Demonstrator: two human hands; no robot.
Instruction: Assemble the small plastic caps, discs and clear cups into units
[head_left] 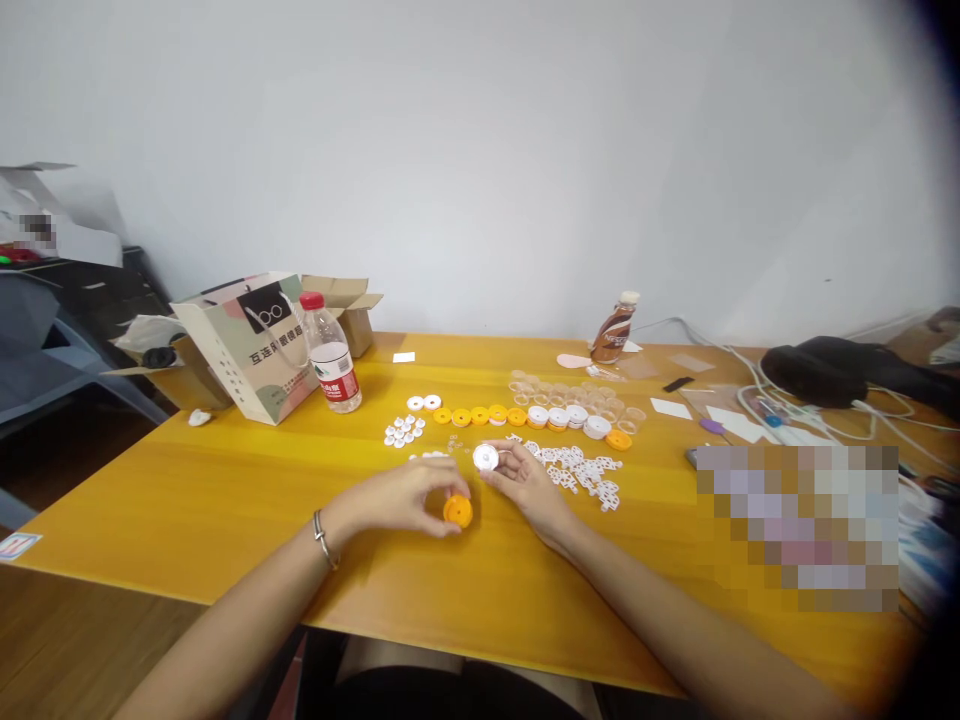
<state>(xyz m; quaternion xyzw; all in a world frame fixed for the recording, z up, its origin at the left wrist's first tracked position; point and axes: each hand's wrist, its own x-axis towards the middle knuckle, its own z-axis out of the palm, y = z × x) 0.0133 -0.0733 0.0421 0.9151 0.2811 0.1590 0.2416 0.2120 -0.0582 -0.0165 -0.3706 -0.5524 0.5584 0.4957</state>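
Between the thumb and fingers of my left hand [412, 495] is an orange round plastic disc [458, 511] with a small centre hole. My right hand [529, 490] pinches a white round plastic disc [486, 458] by its edge, its face turned toward me. Beyond the hands runs a row of orange discs [480, 415] and white discs [576, 413]. Clear plastic rings [611, 408] lie behind that row. White cut-out plastic pieces [574, 465] are spread beside my right hand. Small white knob-like parts [405, 431] and two white rings [424, 402] lie past my left hand.
A water bottle [330, 365] and a paper bag [255, 350] stand at the left, near cardboard boxes [349, 310]. At the back right is a brown drink bottle [615, 330]. Cables [739, 375] and a dark object [814, 375] occupy the right side of the table [247, 500].
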